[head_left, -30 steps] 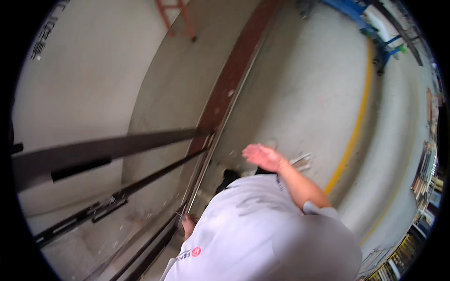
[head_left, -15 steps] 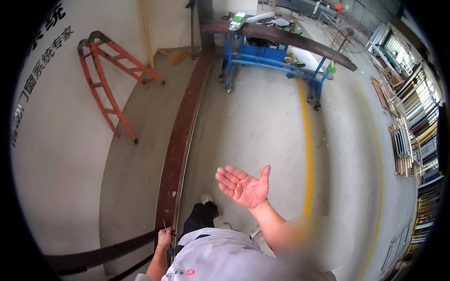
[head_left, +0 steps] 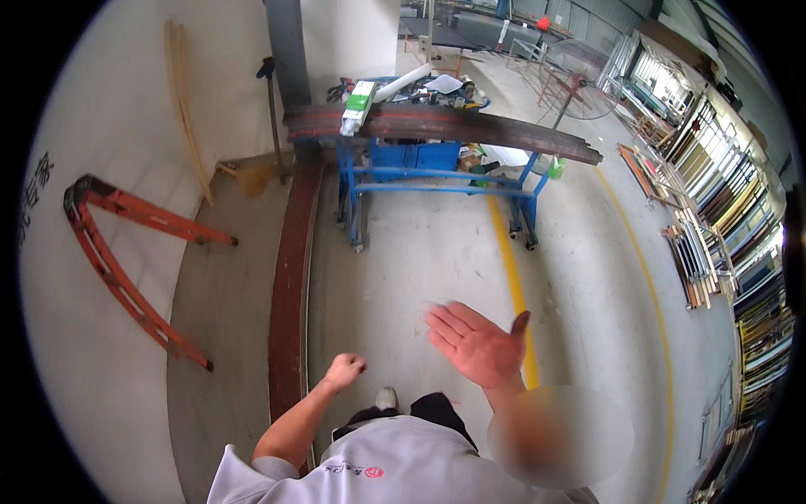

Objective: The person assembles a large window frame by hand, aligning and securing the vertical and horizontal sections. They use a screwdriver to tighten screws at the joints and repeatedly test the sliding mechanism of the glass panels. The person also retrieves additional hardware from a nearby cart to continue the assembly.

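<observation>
My right hand (head_left: 480, 343) is raised in front of me, palm showing, its fingers stretched and thumb apart; it holds nothing. Lower and to the left, my left hand (head_left: 344, 370) is closed with its fingers curled in. Whatever it may hold is hidden. Both hands are over the grey floor (head_left: 395, 294) and touch nothing else that I can see. Ahead stands a blue wheeled rack (head_left: 437, 175) with long dark bars (head_left: 470, 128) lying across its top. A green and white box (head_left: 358, 105) rests on the bars near their left end.
An orange ladder (head_left: 126, 281) leans by the white wall at left. A reddish-brown strip (head_left: 290, 311) runs along the floor to a grey post (head_left: 290, 76). A large fan (head_left: 578, 81) stands beyond the rack, and stacked profiles (head_left: 714, 189) line the right side.
The blue rack, ladder and floor strip have shifted in view, the rack appearing lower and more to the left. My left hand has come up and forward, off the dark bar. My right hand stays open.
</observation>
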### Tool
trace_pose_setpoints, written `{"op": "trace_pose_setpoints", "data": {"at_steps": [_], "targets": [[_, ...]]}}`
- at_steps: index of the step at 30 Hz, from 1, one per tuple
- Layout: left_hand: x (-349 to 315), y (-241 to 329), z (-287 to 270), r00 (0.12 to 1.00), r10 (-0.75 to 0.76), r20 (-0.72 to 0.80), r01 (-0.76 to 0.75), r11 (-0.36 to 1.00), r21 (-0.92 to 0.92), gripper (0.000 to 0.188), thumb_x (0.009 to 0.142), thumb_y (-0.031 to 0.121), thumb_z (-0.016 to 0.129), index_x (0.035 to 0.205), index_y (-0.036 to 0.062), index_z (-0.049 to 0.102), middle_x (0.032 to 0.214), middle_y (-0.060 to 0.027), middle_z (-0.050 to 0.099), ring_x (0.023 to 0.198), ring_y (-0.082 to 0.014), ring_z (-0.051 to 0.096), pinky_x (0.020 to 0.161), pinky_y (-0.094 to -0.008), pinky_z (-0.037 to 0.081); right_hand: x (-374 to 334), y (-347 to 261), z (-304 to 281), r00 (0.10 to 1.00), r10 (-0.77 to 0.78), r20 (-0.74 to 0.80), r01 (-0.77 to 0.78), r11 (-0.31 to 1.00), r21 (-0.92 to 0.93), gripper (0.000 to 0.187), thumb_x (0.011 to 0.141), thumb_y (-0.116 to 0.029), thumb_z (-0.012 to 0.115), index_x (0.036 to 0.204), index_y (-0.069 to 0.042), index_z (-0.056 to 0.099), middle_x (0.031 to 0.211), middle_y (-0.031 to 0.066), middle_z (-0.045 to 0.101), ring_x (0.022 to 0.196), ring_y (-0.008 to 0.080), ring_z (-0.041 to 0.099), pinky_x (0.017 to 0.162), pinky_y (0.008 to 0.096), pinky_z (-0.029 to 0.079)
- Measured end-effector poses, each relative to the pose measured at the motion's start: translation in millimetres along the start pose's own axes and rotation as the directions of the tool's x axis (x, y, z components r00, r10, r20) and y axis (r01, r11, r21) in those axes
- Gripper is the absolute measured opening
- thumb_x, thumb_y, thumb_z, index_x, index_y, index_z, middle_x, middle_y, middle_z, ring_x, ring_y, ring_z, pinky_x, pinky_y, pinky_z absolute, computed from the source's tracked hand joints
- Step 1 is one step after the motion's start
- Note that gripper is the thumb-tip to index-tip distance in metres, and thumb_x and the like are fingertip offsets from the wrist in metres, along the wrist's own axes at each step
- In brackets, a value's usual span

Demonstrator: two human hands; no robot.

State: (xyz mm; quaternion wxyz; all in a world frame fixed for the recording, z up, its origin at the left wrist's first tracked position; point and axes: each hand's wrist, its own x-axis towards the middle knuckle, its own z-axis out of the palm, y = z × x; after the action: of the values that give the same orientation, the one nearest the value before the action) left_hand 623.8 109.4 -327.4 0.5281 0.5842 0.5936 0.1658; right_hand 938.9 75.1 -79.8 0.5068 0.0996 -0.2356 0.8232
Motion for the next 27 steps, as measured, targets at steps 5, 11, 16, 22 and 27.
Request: {"op": "trace_pose_setpoints", "data": {"at_steps": [5,11,16,22,27], "targets": [[134,156,-16,0.957,0.244,0.157,-0.236,0.969,-0.067,0.035,0.094,0.029,0.057,0.080,-0.0010,0.067,0.069,-0.0043,0.059,0.063,-0.0131,0.052,0.058,-0.0324,0.043,45,-77,-100,0.980,-0.175,-0.096,0.139,0.944,-0.298,0.087,0.100,-0.071,0.030,0.139,0.003,0.055,0.136,0.0222,0.061,0.122,0.0391,0.059,0.108,0.0510,0.041],[254,270,-42,0.970,0.171,0.172,-0.057,0.850,-0.524,0.034,0.097,0.027,0.054,0.079,0.0009,0.067,0.069,-0.0084,0.060,0.059,-0.0140,0.050,0.054,-0.0294,0.041,128,-142,-215,0.740,-0.268,-0.616,-0.670,-0.224,-0.708,0.048,0.085,-0.034,0.078,0.114,0.002,0.066,0.104,0.0151,0.071,0.090,0.0304,0.069,0.080,0.0404,0.054],[344,356,-73,0.987,0.094,-0.129,-0.157,0.436,-0.886,0.042,0.103,0.027,0.045,0.078,-0.0015,0.064,0.079,-0.0166,0.066,0.056,-0.0178,0.052,0.053,-0.0296,0.042,202,-198,-332,0.880,0.016,-0.475,-0.439,-0.354,-0.826,0.047,0.088,-0.032,0.073,0.123,-0.002,0.063,0.116,0.0197,0.064,0.107,0.0388,0.061,0.092,0.0463,0.050],[475,408,-109,0.994,-0.064,-0.094,-0.081,0.176,-0.981,0.046,0.103,0.035,0.042,0.077,0.0020,0.061,0.075,-0.0143,0.061,0.060,-0.0199,0.052,0.057,-0.0313,0.040,314,-302,-384,0.901,0.053,-0.431,-0.411,-0.216,-0.886,0.046,0.091,-0.029,0.070,0.126,-0.003,0.058,0.113,0.0194,0.066,0.105,0.0396,0.062,0.089,0.0466,0.051],[604,448,-93,0.996,0.030,-0.078,-0.083,0.264,-0.961,0.047,0.104,0.032,0.040,0.084,-0.0036,0.064,0.080,-0.0163,0.064,0.061,-0.0216,0.054,0.061,-0.0325,0.044,377,-392,-452,0.884,0.041,-0.465,-0.435,-0.288,-0.853,0.047,0.091,-0.028,0.070,0.130,-0.004,0.058,0.110,0.0197,0.067,0.099,0.0388,0.064,0.086,0.0441,0.052]]}}
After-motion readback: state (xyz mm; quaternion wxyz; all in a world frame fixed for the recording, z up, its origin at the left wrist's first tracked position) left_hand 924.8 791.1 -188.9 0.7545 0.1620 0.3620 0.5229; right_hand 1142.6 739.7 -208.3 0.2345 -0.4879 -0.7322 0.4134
